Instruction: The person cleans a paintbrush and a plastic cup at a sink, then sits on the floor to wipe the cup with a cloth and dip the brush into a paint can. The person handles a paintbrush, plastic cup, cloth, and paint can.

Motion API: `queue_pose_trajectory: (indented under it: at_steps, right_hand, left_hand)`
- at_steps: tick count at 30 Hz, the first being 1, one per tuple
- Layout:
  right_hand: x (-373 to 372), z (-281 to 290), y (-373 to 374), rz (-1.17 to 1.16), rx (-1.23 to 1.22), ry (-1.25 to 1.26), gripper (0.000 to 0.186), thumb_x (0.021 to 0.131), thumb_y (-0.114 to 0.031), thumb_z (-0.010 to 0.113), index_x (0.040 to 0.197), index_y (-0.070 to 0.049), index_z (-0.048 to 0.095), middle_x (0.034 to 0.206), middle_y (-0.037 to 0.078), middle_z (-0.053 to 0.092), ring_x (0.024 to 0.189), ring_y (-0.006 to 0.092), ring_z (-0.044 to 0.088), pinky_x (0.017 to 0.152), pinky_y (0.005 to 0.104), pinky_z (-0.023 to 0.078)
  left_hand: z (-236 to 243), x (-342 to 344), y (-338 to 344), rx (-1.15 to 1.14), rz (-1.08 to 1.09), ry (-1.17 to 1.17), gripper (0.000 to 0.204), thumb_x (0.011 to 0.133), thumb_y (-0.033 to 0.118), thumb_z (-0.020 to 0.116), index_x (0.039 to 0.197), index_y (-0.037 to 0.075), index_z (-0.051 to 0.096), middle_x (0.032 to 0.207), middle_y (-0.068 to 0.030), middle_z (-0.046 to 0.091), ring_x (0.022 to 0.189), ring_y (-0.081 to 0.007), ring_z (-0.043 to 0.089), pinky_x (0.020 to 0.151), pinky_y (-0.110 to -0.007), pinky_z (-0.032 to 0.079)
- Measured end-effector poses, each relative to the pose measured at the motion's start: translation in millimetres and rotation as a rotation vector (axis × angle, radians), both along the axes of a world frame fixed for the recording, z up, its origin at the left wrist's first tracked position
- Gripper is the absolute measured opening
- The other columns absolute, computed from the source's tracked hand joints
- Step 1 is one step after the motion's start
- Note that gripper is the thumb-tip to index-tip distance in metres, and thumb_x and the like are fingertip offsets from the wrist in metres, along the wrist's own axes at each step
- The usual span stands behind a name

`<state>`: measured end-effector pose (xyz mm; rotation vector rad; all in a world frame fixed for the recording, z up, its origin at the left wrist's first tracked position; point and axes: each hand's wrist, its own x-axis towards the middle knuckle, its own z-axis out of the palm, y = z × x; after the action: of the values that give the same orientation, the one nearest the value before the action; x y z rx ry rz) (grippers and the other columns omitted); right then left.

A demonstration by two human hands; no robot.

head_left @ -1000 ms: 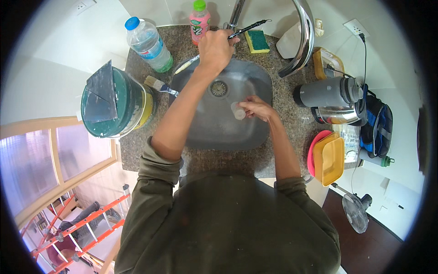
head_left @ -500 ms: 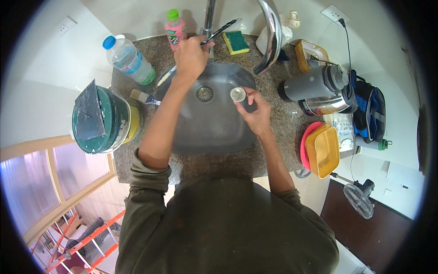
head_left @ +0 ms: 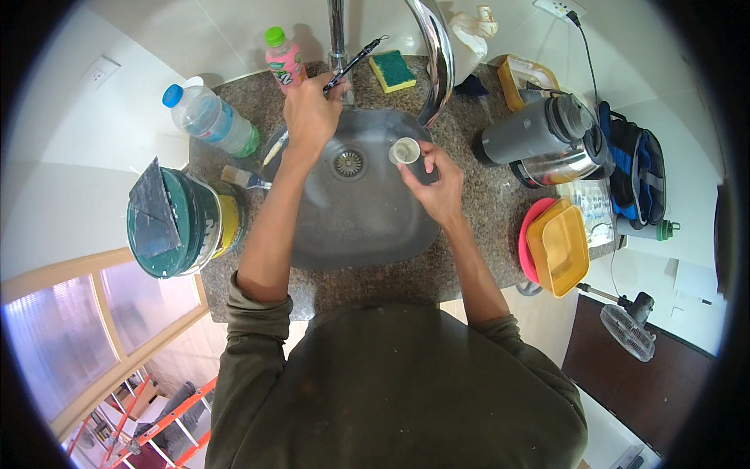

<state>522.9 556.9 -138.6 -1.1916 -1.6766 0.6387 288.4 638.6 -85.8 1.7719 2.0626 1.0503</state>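
Observation:
Near the faucet [head_left: 337,43], my left hand [head_left: 311,117] has its fingers closed round a thin black stick [head_left: 353,66] with a small wire loop at its far tip. Part of the stick is hidden by the hand, and whether the fingers also touch the faucet I cannot tell. Over the right part of the grey sink [head_left: 351,227], my right hand [head_left: 437,184] pinches a small whitish cup [head_left: 405,151] by its side, with its mouth facing up. A pink bottle with a green cap [head_left: 283,61] stands just beyond my left hand.
A green-and-yellow sponge [head_left: 393,71] lies behind the sink. At left are a water bottle [head_left: 207,117], a paintbrush [head_left: 242,177] and a lidded bucket [head_left: 183,211] with a dark plate on top. Flasks [head_left: 531,129] and yellow containers [head_left: 558,250] stand at right.
The whole view has shifted slightly with my head. My right hand has brought the cup a little nearer the drain, and its mouth shows more. My left hand keeps its hold on the stick.

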Motion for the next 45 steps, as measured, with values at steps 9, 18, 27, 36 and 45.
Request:
queue_pose_trajectory:
  at_steps: [9, 18, 27, 36, 45]
  right_hand:
    - [6, 6, 3, -0.046, -0.046, -0.087, 0.038, 0.074, -0.016, 0.085, 0.082, -0.005, 0.049, 0.079, 0.009, 0.061, 0.071, 0.02, 0.061, 0.068, 0.0338, 0.052]
    - [7, 13, 5, -0.048, -0.069, -0.101, 0.036, 0.073, -0.019, 0.085, 0.086, -0.003, 0.055, 0.074, 0.006, 0.055, 0.068, 0.0173, 0.059, 0.064, 0.0336, 0.05]
    - [7, -2, 1, -0.06, -0.125, -0.142, 0.041, 0.074, -0.023, 0.085, 0.086, -0.003, 0.052, 0.075, 0.007, 0.056, 0.068, 0.0202, 0.06, 0.066, 0.0348, 0.05]
    - [7, -24, 1, -0.043, -0.134, -0.159, 0.046, 0.076, -0.024, 0.086, 0.089, -0.003, 0.047, 0.09, 0.014, 0.07, 0.075, 0.0271, 0.066, 0.072, 0.0376, 0.053]
    - [1, -38, 3, -0.064, -0.262, -0.19, 0.046, 0.077, -0.019, 0.085, 0.088, -0.004, 0.043, 0.099, 0.02, 0.073, 0.086, 0.0289, 0.07, 0.08, 0.0371, 0.054]
  left_hand:
    - [0, 1, -3, 0.0, 0.005, 0.009, 0.02, 0.087, 0.025, 0.078, 0.101, 0.012, 0.08, 0.084, -0.0225, 0.072, 0.081, -0.0424, 0.07, 0.074, -0.047, 0.054]
    - [4, 4, -11, -0.007, -0.006, -0.009, 0.02, 0.087, 0.024, 0.078, 0.103, 0.011, 0.08, 0.086, -0.0222, 0.072, 0.082, -0.0423, 0.07, 0.075, -0.045, 0.055]
    - [-5, 2, -13, -0.014, 0.004, -0.016, 0.02, 0.087, 0.025, 0.079, 0.102, 0.012, 0.08, 0.085, -0.0242, 0.072, 0.082, -0.0426, 0.07, 0.075, -0.046, 0.055]
    - [-8, -1, -13, 0.017, -0.026, -0.016, 0.024, 0.086, 0.026, 0.078, 0.106, 0.012, 0.079, 0.073, -0.0239, 0.067, 0.072, -0.043, 0.068, 0.068, -0.049, 0.053]
    - [-4, -2, -27, 0.041, -0.027, -0.066, 0.029, 0.086, 0.023, 0.08, 0.107, 0.004, 0.078, 0.09, -0.0238, 0.073, 0.084, -0.0408, 0.071, 0.077, -0.042, 0.056]
